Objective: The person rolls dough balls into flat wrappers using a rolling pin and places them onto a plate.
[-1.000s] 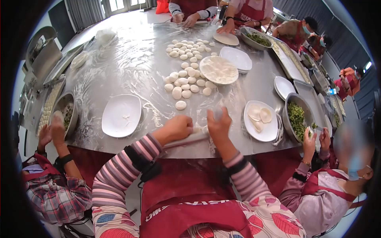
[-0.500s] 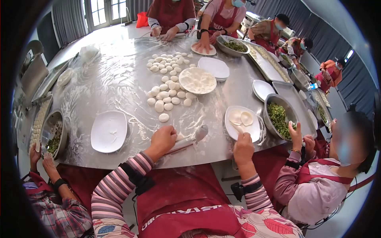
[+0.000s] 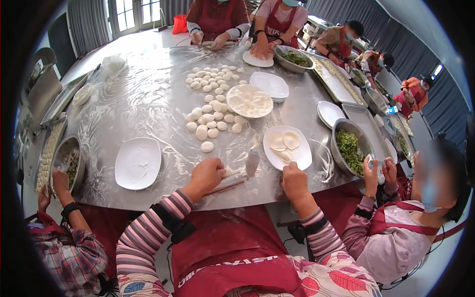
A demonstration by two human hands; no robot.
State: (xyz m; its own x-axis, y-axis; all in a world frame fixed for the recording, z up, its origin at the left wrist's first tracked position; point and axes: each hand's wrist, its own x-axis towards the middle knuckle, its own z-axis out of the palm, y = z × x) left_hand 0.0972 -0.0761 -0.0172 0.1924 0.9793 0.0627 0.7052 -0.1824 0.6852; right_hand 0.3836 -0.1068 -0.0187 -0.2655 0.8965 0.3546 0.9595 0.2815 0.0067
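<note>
My left hand (image 3: 207,176) is closed in a fist low over the floured steel table (image 3: 183,200). A pale bit shows at its fingertips, but I cannot tell what it grips. Beside it lies a thin reddish-brown stick (image 3: 225,188). A short grey, floured, rod-like piece (image 3: 252,163) lies between my hands. With closed fingers, my right hand (image 3: 295,181) grips the near rim of a white square plate (image 3: 303,157). That plate carries several flat dough wrappers (image 3: 291,140). Farther in, many round dough pieces (image 3: 207,146) are grouped near a bowl of flour (image 3: 249,101).
Another white plate (image 3: 138,164) rests at the left. Steel bowls of green filling stand at the right (image 3: 367,136) and left (image 3: 80,148). Stacked plates (image 3: 269,85) and a long tray (image 3: 332,79) lie farther back. Co-workers' hands (image 3: 261,48) work around the table.
The white plate with wrappers has slid left and slightly away, my right hand moving left with it. The grey piece has turned more upright in view. My left hand has barely shifted.
</note>
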